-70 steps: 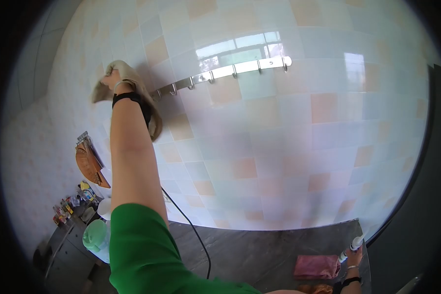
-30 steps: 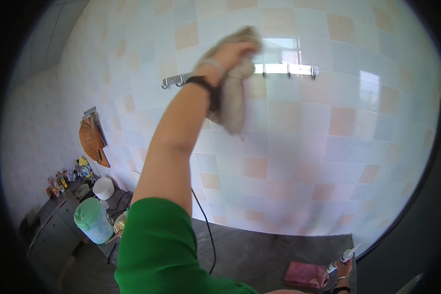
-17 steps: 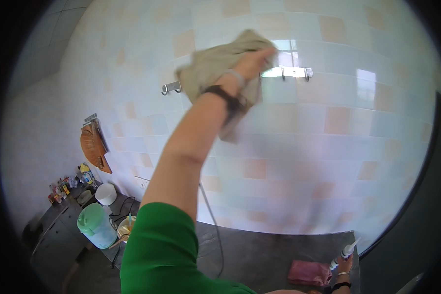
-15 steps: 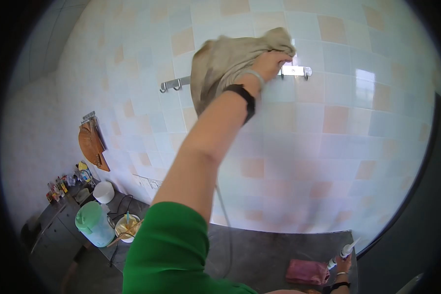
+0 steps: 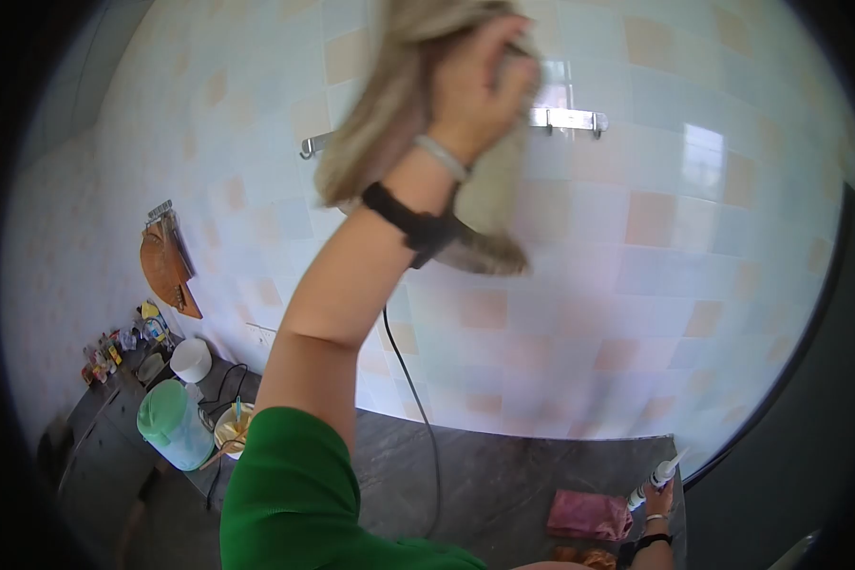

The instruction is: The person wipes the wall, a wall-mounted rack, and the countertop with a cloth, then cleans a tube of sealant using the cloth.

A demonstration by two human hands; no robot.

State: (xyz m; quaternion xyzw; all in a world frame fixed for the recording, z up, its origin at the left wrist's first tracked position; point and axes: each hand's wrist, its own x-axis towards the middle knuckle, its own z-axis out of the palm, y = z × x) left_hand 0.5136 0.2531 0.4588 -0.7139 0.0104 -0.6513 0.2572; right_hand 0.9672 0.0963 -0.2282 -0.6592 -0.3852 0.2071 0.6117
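Note:
High in front of the tiled wall, my left hand (image 5: 480, 90) is closed on a beige-brown cloth (image 5: 489, 195), blurred by motion. The cloth hangs down behind my wrist and covers the middle of a metal hook rail (image 5: 570, 119). Whether any part of it touches a hook, I cannot tell. At the lower right, my right hand (image 5: 660, 497) is wrapped round a white bottle with a long pointed nozzle (image 5: 663, 473), tilted up to the right above the counter. Just left of that hand lies a folded pink cloth (image 5: 589, 515).
A dark grey counter (image 5: 494, 465) runs along the wall, with a cable (image 5: 418, 385) hanging onto it. To the left stand a green-lidded container (image 5: 176, 423), a bowl (image 5: 230, 432) with utensils and a white pot (image 5: 191, 360). Wooden boards (image 5: 166, 266) hang on the wall.
My left hand has risen and shifted left with the beige cloth, whose lower end now hangs beneath my wrist. My right hand still holds the bottle. The whole view has shifted slightly.

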